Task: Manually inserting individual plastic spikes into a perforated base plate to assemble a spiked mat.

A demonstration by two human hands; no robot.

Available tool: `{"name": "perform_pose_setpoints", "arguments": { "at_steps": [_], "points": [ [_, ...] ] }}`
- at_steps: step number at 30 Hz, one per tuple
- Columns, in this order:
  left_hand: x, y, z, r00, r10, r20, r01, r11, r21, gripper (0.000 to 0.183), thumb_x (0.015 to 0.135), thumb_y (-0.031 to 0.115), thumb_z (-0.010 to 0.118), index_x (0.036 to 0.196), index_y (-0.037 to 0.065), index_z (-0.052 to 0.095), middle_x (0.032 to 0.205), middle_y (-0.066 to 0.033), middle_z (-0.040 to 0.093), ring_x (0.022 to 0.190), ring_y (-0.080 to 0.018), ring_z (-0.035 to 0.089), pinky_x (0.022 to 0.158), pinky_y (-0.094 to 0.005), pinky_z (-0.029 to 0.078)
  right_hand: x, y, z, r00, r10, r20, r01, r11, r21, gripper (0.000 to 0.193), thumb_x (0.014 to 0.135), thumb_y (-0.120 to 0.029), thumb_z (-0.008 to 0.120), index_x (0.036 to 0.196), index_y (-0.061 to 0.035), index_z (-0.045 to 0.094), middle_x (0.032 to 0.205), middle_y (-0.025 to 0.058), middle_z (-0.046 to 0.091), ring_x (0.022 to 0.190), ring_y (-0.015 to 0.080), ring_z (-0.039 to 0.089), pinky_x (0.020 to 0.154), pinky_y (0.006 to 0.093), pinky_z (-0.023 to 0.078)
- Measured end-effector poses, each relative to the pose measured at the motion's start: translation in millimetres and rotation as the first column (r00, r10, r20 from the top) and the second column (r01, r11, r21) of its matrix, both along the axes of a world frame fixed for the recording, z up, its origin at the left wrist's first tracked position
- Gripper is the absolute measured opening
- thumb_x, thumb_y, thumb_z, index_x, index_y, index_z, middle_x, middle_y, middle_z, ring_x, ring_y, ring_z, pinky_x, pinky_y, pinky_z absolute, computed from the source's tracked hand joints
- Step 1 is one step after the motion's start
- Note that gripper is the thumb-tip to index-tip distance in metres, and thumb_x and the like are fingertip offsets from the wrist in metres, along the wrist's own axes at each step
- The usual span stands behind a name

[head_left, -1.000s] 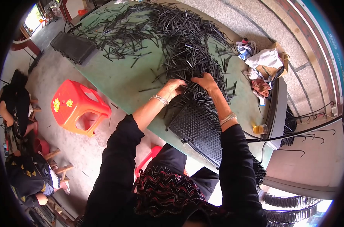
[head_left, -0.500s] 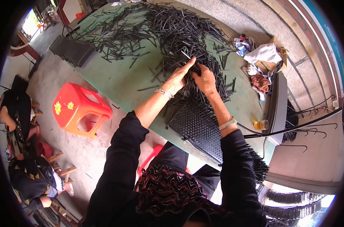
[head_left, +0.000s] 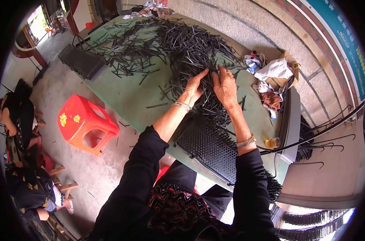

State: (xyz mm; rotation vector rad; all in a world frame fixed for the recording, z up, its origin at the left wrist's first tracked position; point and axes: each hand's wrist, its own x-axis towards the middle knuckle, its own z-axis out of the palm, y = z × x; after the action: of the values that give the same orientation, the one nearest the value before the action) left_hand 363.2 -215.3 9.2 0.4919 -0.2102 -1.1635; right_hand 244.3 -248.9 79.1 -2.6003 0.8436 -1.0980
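One unclenched left hand (head_left: 193,87) and unclenched right hand (head_left: 226,88) are flanking thin black plastic-looking strips (head_left: 207,95) at upper centre, seemingly containing them.

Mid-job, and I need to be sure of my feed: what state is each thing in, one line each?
Thin black strips: loose, heaped and scattered
Left-hand grip: fingers partly curled; hold unclear
Right-hand grip: fingers extended; hold unclear
Black honeycomb tray: lying on green table, far end overlapped by strips
Red stool: upright
Clear cup: contains yellow liquid
Cardboard box: white wrapping heaped over it
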Motion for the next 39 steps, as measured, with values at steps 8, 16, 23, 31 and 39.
{"name": "perform_pose_setpoints", "arguments": {
  "at_steps": [8,16,23,31,39],
  "points": [
    [-11.3,9.9,3.9,0.988,-0.124,-0.09,0.113,0.986,-0.124,0.058,0.079,0.043,0.077,0.12,0.007,0.059,0.115,-0.0055,0.063,0.107,-0.0188,0.058,0.098,-0.0342,0.046,4.3,0.1,-16.9,0.989,0.035,-0.143,-0.033,0.999,0.015,0.033,0.094,-0.017,0.051,0.125,-0.0054,0.057,0.111,0.0163,0.065,0.107,0.0319,0.059,0.096,0.0427,0.041],
    [7.2,0.7,-7.6,0.998,0.027,-0.056,-0.023,0.997,0.069,0.038,0.082,0.032,0.075,0.107,0.006,0.064,0.105,-0.0055,0.066,0.097,-0.0182,0.063,0.088,-0.0355,0.053,-3.4,-5.7,-13.7,0.958,0.222,-0.182,-0.181,0.96,0.215,0.045,0.095,-0.029,0.055,0.133,-0.0049,0.051,0.134,0.0201,0.051,0.122,0.0344,0.051,0.103,0.0395,0.038],
    [9.8,1.7,3.3,0.989,0.133,-0.071,-0.128,0.989,0.077,0.045,0.08,0.043,0.075,0.102,0.006,0.064,0.092,-0.0074,0.068,0.085,-0.0222,0.066,0.081,-0.0402,0.056,-27.8,-13.6,7.8,0.914,0.387,-0.121,-0.226,0.735,0.64,0.092,0.089,-0.061,0.054,0.143,0.0089,0.029,0.141,0.0241,0.044,0.129,0.0296,0.045,0.108,0.0364,0.034],
    [14.1,6.5,13.7,0.989,0.059,-0.133,-0.061,0.998,-0.015,0.049,0.082,0.043,0.074,0.098,-0.001,0.059,0.096,-0.0153,0.065,0.089,-0.0305,0.066,0.086,-0.0482,0.056,-28.8,-7.4,-16.4,0.894,0.411,0.178,-0.331,0.34,0.88,0.05,0.092,-0.037,0.064,0.117,0.0058,0.056,0.102,0.0135,0.067,0.091,0.0183,0.064,0.082,0.0309,0.052],
    [35.6,5.7,5.8,0.975,0.05,-0.216,-0.077,0.99,-0.118,0.028,0.086,0.026,0.071,0.093,0.0,0.062,0.087,-0.0115,0.066,0.082,-0.0246,0.065,0.082,-0.0431,0.056,-28.1,6.9,-9.8,0.953,0.291,0.085,-0.232,0.522,0.82,0.037,0.096,-0.032,0.057,0.092,0.0037,0.065,0.065,0.0005,0.053,0.053,0.0086,0.05,0.047,0.0256,0.042]
  ]
}}
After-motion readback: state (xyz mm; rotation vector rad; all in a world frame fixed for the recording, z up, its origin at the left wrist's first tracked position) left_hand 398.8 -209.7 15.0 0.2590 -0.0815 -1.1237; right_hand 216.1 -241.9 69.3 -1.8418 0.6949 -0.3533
